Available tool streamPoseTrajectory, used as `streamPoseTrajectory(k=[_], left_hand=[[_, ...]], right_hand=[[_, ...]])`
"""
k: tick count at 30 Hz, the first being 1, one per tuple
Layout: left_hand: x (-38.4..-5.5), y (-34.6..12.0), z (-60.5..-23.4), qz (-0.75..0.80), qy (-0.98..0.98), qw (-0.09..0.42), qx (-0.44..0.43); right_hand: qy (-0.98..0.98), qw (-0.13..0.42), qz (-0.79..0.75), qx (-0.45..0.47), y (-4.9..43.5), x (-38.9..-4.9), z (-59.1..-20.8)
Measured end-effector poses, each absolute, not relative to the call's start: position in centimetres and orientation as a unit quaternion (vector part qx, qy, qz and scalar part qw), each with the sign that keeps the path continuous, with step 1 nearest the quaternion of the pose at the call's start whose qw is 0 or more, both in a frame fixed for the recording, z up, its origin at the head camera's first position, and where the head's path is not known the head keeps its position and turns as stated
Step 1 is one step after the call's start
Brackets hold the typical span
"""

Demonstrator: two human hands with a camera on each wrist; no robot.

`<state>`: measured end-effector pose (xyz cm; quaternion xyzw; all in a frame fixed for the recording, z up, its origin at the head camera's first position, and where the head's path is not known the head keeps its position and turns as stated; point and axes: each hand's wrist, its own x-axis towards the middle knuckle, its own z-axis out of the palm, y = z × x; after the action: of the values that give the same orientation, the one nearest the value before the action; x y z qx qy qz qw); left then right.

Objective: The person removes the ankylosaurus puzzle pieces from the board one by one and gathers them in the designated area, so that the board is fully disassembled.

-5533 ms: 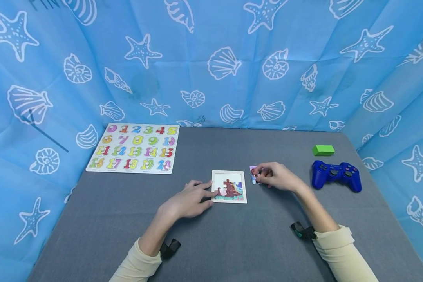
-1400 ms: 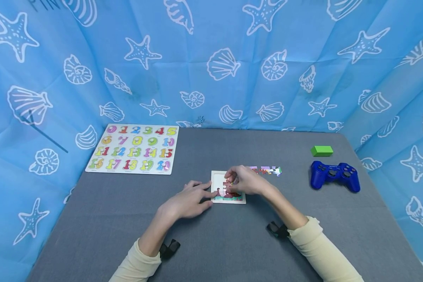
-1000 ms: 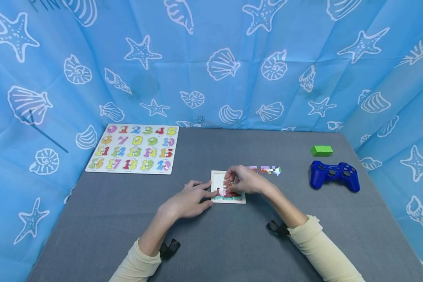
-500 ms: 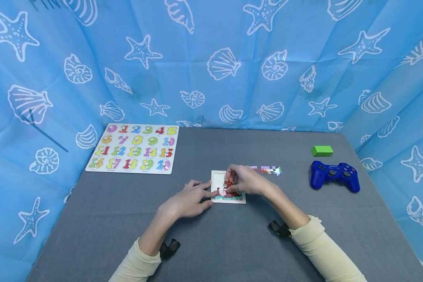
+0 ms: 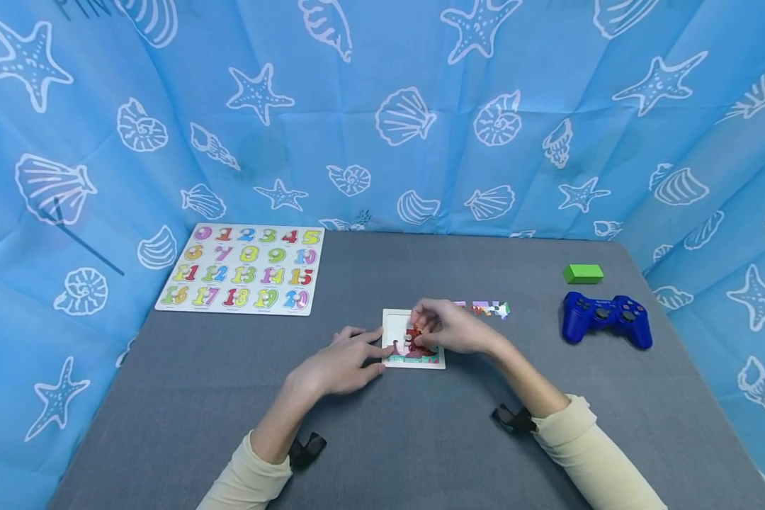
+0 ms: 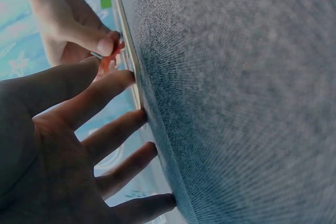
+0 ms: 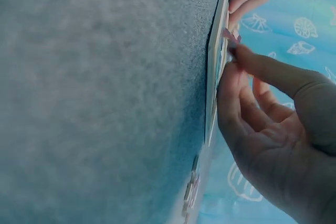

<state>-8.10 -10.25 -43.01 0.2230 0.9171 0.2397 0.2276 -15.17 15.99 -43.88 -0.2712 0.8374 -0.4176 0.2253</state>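
A small square jigsaw tray (image 5: 390,313) with a pale frame lies mid-table, partly filled with pieces in dark red and green; its upper left part shows bare. My left hand (image 5: 341,363) rests beside its left edge, fingers spread and fairly straight, touching the frame. Over the tray's right half, my right hand (image 5: 452,327) pinches a reddish puzzle piece (image 6: 111,60) between thumb and fingertips. That hand hides the upper right of the tray. Several loose puzzle pieces (image 5: 484,308) lie in a row just to the right.
A number puzzle board (image 5: 242,269) lies at the back left. At the right are a blue game controller (image 5: 605,319) and a green block (image 5: 583,274). A blue shell-print curtain (image 5: 446,177) stands along the table's back and sides.
My right hand has come left from the loose pieces to the tray. Over the last second it has shifted only slightly, with dark red showing by its fingertips. My left hand has stayed put.
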Motion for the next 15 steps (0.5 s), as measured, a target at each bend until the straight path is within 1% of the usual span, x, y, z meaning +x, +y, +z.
streamPoseTrajectory(k=[3, 10, 15], left_hand=[[-8.1, -10.3, -43.0, 0.240, 0.917, 0.227, 0.224], [-8.0, -10.2, -42.9, 0.240, 0.917, 0.227, 0.223], [-8.0, -10.2, -42.9, 0.236, 0.919, 0.228, 0.219]], right_hand=[[0.823, 0.237, -0.440, -0.270, 16.6, -15.1, -43.9], [0.808, 0.239, -0.460, -0.279, 18.1, -14.9, -43.6], [0.797, 0.247, -0.482, -0.266, 19.7, -14.9, -43.2]])
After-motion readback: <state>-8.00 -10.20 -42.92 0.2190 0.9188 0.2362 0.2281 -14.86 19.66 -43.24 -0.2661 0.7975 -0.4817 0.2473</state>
